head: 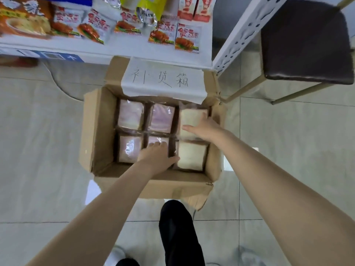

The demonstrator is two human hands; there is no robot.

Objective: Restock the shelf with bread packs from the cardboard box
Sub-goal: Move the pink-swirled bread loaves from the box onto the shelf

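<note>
The open brown cardboard box (99,131) holds six clear-wrapped square bread packs (130,117) in two rows of three. The left hand (156,155) lies spread on the near middle pack (158,139). The right hand (204,128), thumb wide, rests on the far right pack (192,117). Beyond both hands stands one white metal shelf (134,48).

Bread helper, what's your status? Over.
Status: left hand on near middle bread pack, right hand on far right bread pack. Both inside cardboard box. Nothing blocking.
</note>
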